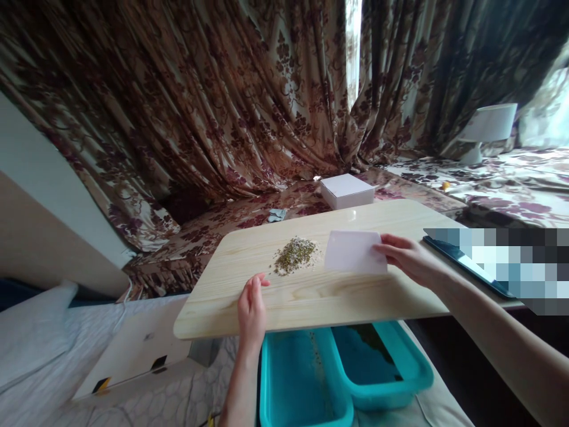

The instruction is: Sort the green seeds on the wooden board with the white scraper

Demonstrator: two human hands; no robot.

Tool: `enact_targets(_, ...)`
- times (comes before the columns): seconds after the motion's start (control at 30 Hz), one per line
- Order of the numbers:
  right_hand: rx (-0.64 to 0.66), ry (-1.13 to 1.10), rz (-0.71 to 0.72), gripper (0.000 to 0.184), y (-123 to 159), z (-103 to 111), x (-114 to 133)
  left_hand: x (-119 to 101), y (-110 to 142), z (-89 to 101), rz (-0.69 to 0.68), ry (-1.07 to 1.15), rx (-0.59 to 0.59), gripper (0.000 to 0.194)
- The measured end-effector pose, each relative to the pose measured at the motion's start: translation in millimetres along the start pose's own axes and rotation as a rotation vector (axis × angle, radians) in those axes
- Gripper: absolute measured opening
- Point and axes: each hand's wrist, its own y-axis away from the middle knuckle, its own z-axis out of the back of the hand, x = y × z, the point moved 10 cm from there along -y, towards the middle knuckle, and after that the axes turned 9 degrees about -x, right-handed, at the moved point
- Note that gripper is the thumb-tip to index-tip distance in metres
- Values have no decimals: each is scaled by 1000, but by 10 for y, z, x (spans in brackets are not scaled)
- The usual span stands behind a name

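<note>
Head: one card [353, 252], one grain pile [296, 256]

A single camera, worn on the person's head, looks forward and down over the table [226, 299] from above its near edge. The wearer's arms reach in from the camera's own side: the left hand [252, 305] on an arm entering just past six o'clock, the right hand [408, 259] on one from four. Teal tubs [288, 379] towards five and six o'clock sit close, seen from above. The wide field also takes in curtains [231, 89] behind, towards twelve, a pillow [35, 332] at eight and a lamp [493, 123] near two-thirty.
</note>
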Motion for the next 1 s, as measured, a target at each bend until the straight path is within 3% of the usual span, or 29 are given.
enact_targets(0.1, -133, -27, 52, 37, -115, 4, -66, -20, 7, 2, -3, 4, -4, 49)
enact_targets(0.3, -253, -21, 87, 30, -220, -37, -166, -32, 16, -1, 1, 13, 2, 49)
enact_targets(0.57, -264, 46, 31, 24, -234, -81, -191, -40, 24, 0, 7, 21, 6, 47)
enact_targets(1.0, -158, 60, 3, 26, -34, -218, -190, -42, 18, -9, -1, 30, 13, 44)
